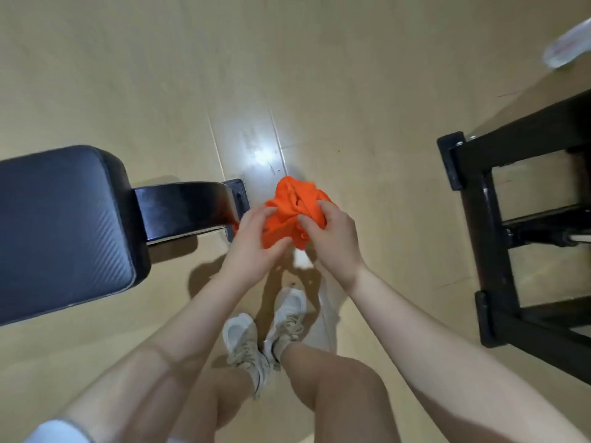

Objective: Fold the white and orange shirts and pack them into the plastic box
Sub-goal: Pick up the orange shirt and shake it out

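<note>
The orange shirt (292, 206) is bunched into a crumpled ball, held in the air above the wooden floor in front of me. My left hand (256, 243) grips its lower left side with curled fingers. My right hand (332, 238) grips its right side, fingers dug into the folds. A small white patch (303, 262) shows just under the shirt between my hands; I cannot tell what it is. The white shirt and the plastic box are not in view.
A black padded bench (60, 231) with a metal frame (188, 207) stands on the left. A black metal frame (499, 225) stands on the right. My legs and pale sneakers (265, 334) are below. Another person's white shoe (567, 43) shows at top right.
</note>
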A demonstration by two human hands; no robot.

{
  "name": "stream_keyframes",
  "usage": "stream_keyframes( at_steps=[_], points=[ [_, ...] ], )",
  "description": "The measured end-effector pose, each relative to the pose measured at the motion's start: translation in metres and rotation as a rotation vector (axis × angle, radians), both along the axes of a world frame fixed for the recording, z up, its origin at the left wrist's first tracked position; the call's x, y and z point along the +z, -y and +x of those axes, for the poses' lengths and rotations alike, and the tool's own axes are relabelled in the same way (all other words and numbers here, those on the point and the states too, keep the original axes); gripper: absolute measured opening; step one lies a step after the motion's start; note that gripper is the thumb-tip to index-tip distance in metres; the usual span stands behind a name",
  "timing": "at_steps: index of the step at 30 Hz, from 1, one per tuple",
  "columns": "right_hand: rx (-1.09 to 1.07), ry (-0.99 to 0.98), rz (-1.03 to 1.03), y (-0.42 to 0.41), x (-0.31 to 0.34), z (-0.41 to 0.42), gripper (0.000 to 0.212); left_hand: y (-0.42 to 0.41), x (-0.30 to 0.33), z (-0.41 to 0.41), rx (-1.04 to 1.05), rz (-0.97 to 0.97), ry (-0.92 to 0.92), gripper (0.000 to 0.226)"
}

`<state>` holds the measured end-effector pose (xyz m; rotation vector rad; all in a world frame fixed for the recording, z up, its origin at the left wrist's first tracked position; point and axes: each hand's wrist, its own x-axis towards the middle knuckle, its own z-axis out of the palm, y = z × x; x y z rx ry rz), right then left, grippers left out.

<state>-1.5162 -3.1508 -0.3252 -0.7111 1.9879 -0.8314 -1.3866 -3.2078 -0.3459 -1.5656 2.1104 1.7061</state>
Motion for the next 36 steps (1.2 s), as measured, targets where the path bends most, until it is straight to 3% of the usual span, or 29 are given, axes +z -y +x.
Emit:
stream_keyframes(
  at_steps=[3,5,8,13,17,26,30,33,36],
  points=[
    [0.068,0.063,-0.054,-0.003,0.102,0.001,0.02,-0.012,0.083,-0.006,-0.035,-0.041,-0.117,0.061],
    [0.084,0.117,-0.09,-0.004,0.159,-0.004,0.006,-0.014,0.132,-0.008,0.029,-0.081,-0.153,0.05],
    [0.033,0.121,-0.17,-0.005,0.224,-0.018,0.023,-0.003,0.194,-0.009,0.05,-0.171,-0.158,0.013],
    [-0.075,0.177,-0.211,-0.005,0.29,-0.038,0.025,0.006,0.276,-0.013,0.05,-0.167,-0.284,0.024],
    [-0.195,0.142,-0.303,-0.002,0.324,-0.045,0.05,0.01,0.321,-0.019,0.093,-0.171,-0.329,0.015],
    [-0.137,0.371,-0.148,-0.026,0.315,-0.008,0.086,0.026,0.395,-0.009,0.26,-0.11,-0.583,0.021],
    [-0.044,0.413,-0.111,-0.016,0.3,0.037,0.072,0.045,0.42,0.011,0.282,-0.059,-0.669,0.019],
    [-0.156,0.366,-0.121,0.0,0.293,0.073,0.064,0.063,0.435,0.03,0.29,-0.011,-0.746,0.019],
    [-0.28,0.334,-0.123,0.012,0.283,0.099,0.034,0.084,0.446,0.049,0.278,0.038,-0.81,0.016]
  ],
)
